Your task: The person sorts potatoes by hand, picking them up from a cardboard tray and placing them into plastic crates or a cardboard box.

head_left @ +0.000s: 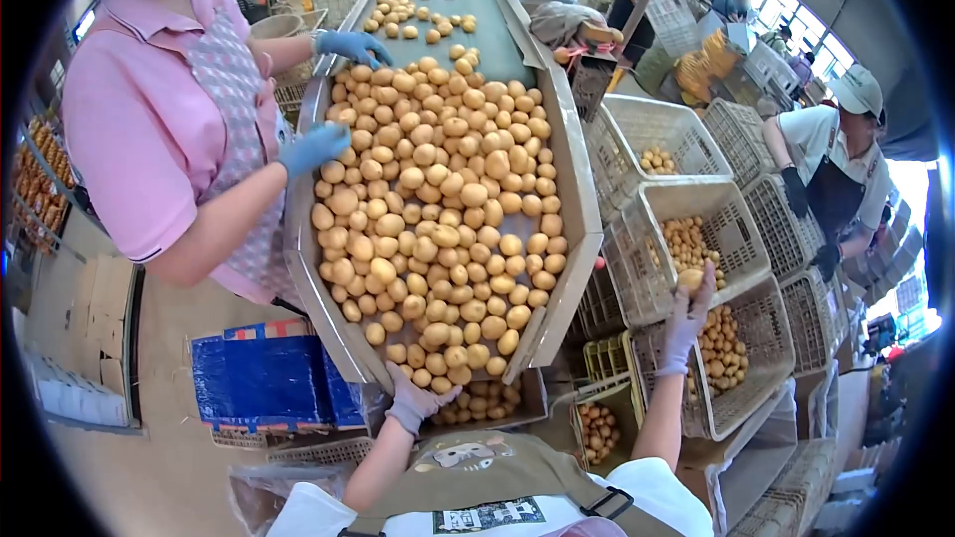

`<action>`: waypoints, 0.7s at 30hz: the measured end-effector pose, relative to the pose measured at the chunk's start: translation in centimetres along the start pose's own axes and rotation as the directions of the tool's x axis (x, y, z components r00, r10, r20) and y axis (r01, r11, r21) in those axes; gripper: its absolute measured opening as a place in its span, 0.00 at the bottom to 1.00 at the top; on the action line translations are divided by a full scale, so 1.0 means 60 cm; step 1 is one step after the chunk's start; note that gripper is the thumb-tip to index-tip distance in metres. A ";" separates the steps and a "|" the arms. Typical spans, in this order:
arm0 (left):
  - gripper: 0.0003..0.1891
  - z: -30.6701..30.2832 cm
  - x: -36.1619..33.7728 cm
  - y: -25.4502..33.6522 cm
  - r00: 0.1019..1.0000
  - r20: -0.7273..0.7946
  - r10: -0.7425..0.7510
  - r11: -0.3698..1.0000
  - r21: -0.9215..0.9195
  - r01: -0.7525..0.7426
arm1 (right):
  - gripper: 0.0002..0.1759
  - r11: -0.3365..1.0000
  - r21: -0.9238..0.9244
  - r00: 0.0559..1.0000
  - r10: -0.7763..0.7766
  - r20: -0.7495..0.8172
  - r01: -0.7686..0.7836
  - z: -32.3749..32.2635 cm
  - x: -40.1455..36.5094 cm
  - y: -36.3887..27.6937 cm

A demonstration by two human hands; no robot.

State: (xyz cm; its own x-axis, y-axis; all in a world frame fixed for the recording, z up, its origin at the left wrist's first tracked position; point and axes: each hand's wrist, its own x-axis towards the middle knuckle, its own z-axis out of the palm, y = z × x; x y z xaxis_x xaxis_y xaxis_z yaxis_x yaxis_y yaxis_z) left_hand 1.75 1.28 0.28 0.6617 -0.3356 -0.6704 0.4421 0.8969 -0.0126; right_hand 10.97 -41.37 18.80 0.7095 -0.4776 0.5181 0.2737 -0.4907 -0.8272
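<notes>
Many small yellow potatoes (438, 209) lie heaped on a metal-sided sorting chute (577, 288) in front of me. My left hand (413, 402), in a pale glove, is at the chute's front lip beside the lowest potatoes, its thumb and fingers apart and nothing visible in it. My right hand (682, 326), also gloved, reaches out to the right with its fingers around a potato (690, 279). It is above the plastic crates, near a crate (776, 338) partly filled with potatoes. Below the lip, more potatoes (480, 403) sit in a container.
A co-worker in a pink shirt stands at the left, with blue-gloved hands (316, 149) at the heap. Farther crates (686, 134) line the right side, where another person in a cap bends over. A blue-covered box (261, 378) stands lower left. A conveyor belt (477, 15) runs behind the heap.
</notes>
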 end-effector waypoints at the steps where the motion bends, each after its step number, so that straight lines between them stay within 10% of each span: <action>1: 0.53 0.002 -0.001 0.001 1.000 -0.012 0.001 1.000 0.008 -0.001 | 0.32 1.000 0.003 0.999 -0.003 -0.039 0.003 0.010 0.011 -0.041; 11: 0.50 0.000 0.001 0.005 0.998 -0.057 -0.032 0.998 0.052 0.035 | 0.30 0.923 0.220 0.934 -0.263 -0.243 0.317 0.033 0.083 -0.123; 21: 0.49 0.015 -0.013 0.004 0.999 0.004 -0.045 0.997 0.066 0.045 | 0.29 0.724 0.001 0.679 -0.646 -0.347 0.690 0.021 0.108 -0.193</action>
State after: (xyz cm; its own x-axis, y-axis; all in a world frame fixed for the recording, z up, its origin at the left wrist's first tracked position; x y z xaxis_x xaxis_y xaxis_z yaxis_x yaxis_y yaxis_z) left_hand 1.91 1.48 1.48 0.6437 -0.3770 -0.6659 0.5101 0.8601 0.0061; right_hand 13.23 -37.87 31.49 0.0798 -0.2602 0.9622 0.6883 -0.6839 -0.2420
